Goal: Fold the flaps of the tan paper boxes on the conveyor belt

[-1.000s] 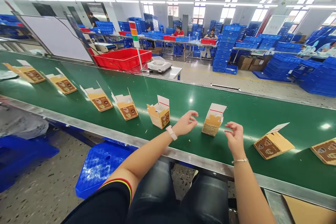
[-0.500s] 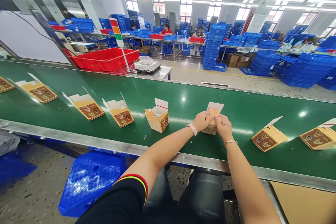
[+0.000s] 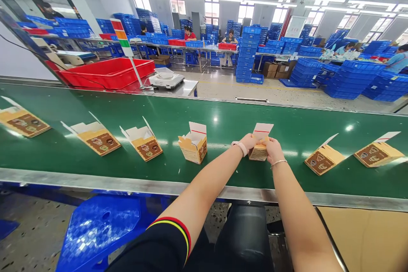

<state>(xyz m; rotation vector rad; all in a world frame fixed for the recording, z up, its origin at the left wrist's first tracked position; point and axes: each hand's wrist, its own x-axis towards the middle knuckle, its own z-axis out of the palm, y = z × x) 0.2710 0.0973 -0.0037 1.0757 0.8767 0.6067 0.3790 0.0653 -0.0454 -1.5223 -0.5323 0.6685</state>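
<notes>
A small brown-and-tan carton (image 3: 258, 155) stands upright on the green conveyor belt (image 3: 223, 112) in front of me. Its white lid flap, marked with a red line, sticks up at the back. My left hand (image 3: 248, 141) grips the carton's left side, fingers at the top edge. On the opposite side, my right hand (image 3: 273, 149) holds it with the thumb near the top flaps. My fingers partly hide the carton's top. Left of my hands is another carton (image 3: 193, 148) with its flaps standing open; to the right sits one (image 3: 323, 160) with only its lid raised.
More open cartons (image 3: 145, 144) line the belt to the left, and another carton (image 3: 378, 155) is at far right. Beyond the belt are a red bin (image 3: 108, 74), a scale (image 3: 166, 78) and a signal light (image 3: 123, 38). A blue stool (image 3: 98, 225) stands below; cardboard (image 3: 366, 238) lies lower right.
My view has turned slightly right. My hands have spread from meeting over the carton's top to its two sides, and more of its front and lid shows.
</notes>
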